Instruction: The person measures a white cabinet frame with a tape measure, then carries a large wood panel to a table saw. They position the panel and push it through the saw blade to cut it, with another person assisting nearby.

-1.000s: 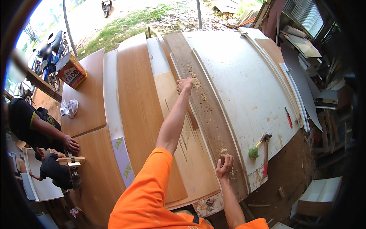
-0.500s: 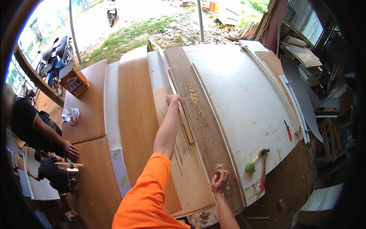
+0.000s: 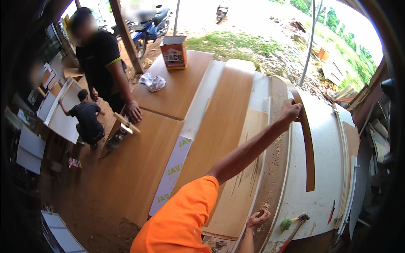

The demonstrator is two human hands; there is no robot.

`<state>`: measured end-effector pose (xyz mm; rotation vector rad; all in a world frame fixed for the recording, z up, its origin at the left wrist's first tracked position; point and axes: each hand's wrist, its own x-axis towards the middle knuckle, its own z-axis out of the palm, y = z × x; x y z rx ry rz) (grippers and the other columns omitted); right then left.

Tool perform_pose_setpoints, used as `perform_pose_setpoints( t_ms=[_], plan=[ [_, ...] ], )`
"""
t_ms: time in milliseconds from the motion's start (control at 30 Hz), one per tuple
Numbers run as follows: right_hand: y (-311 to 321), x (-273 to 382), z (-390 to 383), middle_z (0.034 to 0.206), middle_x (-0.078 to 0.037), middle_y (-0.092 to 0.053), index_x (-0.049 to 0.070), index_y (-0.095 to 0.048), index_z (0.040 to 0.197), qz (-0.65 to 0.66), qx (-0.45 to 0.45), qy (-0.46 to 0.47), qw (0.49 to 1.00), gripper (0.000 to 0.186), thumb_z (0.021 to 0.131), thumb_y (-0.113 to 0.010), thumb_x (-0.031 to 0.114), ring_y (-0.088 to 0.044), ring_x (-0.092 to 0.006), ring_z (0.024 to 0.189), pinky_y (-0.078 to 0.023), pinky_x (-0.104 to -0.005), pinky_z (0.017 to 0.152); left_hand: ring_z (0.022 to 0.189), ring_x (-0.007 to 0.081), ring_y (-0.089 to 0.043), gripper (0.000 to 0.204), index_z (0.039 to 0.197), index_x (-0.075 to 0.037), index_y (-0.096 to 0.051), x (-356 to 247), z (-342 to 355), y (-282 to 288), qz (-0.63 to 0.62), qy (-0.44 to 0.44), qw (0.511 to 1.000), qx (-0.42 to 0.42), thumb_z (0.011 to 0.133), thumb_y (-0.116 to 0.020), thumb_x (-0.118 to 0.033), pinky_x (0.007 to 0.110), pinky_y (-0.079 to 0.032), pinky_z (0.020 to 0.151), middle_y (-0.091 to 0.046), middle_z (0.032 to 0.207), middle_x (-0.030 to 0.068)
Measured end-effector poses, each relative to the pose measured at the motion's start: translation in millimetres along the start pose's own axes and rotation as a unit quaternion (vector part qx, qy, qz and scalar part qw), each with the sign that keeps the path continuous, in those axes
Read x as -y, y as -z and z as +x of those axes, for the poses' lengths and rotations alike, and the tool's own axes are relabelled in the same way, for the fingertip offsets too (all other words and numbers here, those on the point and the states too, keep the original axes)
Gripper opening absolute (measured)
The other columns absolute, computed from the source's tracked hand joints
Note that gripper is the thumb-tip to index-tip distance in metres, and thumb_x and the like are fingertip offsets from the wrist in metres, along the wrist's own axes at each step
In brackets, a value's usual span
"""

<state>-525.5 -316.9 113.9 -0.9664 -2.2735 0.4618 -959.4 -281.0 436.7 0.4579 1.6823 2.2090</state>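
Observation:
My left hand [image 3: 291, 110], on an outstretched arm in an orange sleeve, is closed around a long, thin wood-coloured strip [image 3: 309, 156]. The strip is held raised and bends, one end hanging over the white panel [image 3: 325, 185]. Below it runs a long brown board [image 3: 274, 154] dotted with crumbs and shavings. Low over the near part of that board, my right hand [image 3: 258, 218] has its fingers curled beside a small heap of pale shavings [image 3: 265, 205]. What its fingers hold, if anything, is hidden.
Right of my right hand lie a green tape measure [image 3: 286, 224], a hammer [image 3: 301, 219] and a red-handled tool [image 3: 331, 212]. Wood-coloured panels [image 3: 164, 126] bear a glue can [image 3: 174, 52], crumpled paper [image 3: 152, 82] and a power tool [image 3: 120, 135]. A person [image 3: 101, 59] leans there; another [image 3: 86, 116] crouches behind.
My view has turned left. My left hand has lifted the strip away from beside the brown board and carried it rightward. My right hand stays over the board's near part.

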Motion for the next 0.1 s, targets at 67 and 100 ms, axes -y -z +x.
perform_pose_setpoints(
  t_ms=[67, 100],
  plan=[
    [-7, -6, -6, 0.103, -0.018, -0.056, 0.0, -0.056, 0.104, 0.001, 0.007, 0.014, 1.0, 0.024, 0.081, -0.055, 0.007, -0.054, -0.0382, 0.102, -0.042, -0.0526, 0.094, 0.073, 0.0304, -0.073, 0.025, 0.127, 0.0, -0.049, -46, -41, 14, -0.201, 0.041, 0.978, 0.045, 0.109, -0.05, -0.017, 0.044, -0.062, 0.061, -0.069, 0.093, 0.0177],
    [-9, -11, -9, 0.104, -0.018, -0.056, 0.0, -0.056, 0.104, 0.014, 0.009, 0.013, 1.0, 0.025, 0.081, -0.055, 0.007, -0.055, -0.0379, 0.103, -0.042, -0.053, 0.094, 0.073, 0.0304, -0.073, 0.025, 0.127, 0.0, -0.049, -61, -56, 53, -0.195, 0.023, 0.98, 0.009, 0.109, -0.05, -0.017, 0.044, -0.062, 0.061, -0.069, 0.093, 0.0177]
  ],
)
